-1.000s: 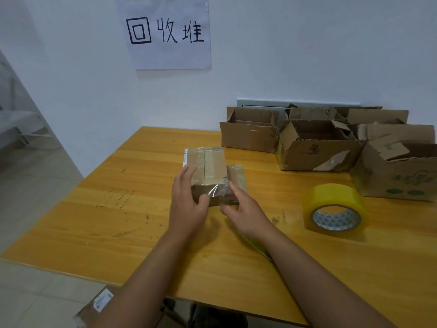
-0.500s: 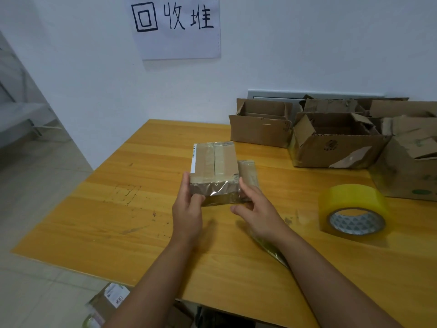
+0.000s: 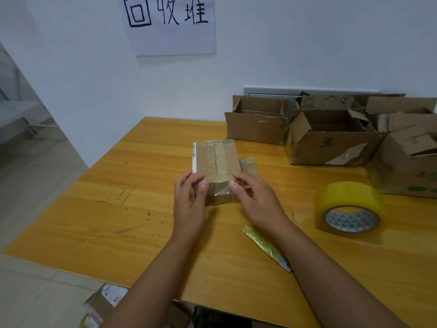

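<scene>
Taped box (image 3: 216, 159) is sitting flat on the wooden table (image 3: 118, 221), roughly mid-table, with brown tape running along its top and clear film wrinkling over its near face.

Going out from the table's near edge:
- A labelled parcel (image 3: 104, 301) is lying on the floor just under that edge, on the left side.
- Both my forearms are reaching in over the near edge.
- A yellow-green strip (image 3: 262, 245) is lying on the table just beside my right wrist, partly hiding under it.
- My left hand (image 3: 189, 204) is gripping the taped box at its near left corner, thumb pressing on the near face, fingers curling round the left side.
- My right hand (image 3: 257, 200) is gripping the near right corner the same way, thumb on the near face, fingers wrapping the right side.
- A loose tape flap (image 3: 248, 164) is sticking out at the box's right side, low by the table top.
- Toward the table's right side, a yellow tape roll (image 3: 350, 207) is lying flat, hole up, well apart from my hands.
- Along the table's far right edge, open cartons (image 3: 331, 145) are crowding side by side, with torn flaps.
- Beyond the table's far edge, a paper sign (image 3: 170, 24) with black handwritten characters is hanging on the white wall.
</scene>
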`<control>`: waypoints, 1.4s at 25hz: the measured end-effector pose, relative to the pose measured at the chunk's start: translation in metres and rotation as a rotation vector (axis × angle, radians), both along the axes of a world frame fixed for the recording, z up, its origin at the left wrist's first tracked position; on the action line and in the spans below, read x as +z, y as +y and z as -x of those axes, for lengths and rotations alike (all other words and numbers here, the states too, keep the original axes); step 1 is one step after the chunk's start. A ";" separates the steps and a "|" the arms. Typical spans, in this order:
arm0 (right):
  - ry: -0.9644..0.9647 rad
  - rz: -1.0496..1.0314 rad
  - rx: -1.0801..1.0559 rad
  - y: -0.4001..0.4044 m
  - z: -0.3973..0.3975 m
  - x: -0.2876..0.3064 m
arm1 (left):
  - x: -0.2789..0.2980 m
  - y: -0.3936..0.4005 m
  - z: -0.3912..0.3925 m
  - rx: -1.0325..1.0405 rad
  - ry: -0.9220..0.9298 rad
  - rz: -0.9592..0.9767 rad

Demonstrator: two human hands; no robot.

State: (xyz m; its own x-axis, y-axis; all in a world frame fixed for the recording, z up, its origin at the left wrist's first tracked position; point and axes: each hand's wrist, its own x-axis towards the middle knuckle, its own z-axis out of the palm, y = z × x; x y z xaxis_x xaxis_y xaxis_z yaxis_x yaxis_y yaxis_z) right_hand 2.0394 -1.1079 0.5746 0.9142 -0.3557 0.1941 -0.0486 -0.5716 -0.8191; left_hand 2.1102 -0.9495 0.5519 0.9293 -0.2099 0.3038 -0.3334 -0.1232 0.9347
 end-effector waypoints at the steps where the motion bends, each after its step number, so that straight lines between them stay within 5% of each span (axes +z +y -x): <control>1: 0.015 0.078 -0.009 -0.001 -0.003 0.002 | -0.001 -0.001 -0.002 0.009 -0.006 0.000; 9: -0.050 0.343 -0.050 0.000 -0.014 -0.005 | -0.006 -0.003 -0.015 0.143 -0.209 -0.207; 18: -0.097 0.362 -0.030 -0.003 -0.019 -0.010 | -0.009 -0.003 -0.020 0.150 -0.344 -0.351; 35: -0.099 0.219 0.080 -0.020 -0.010 -0.016 | -0.011 0.018 -0.015 0.003 -0.074 -0.091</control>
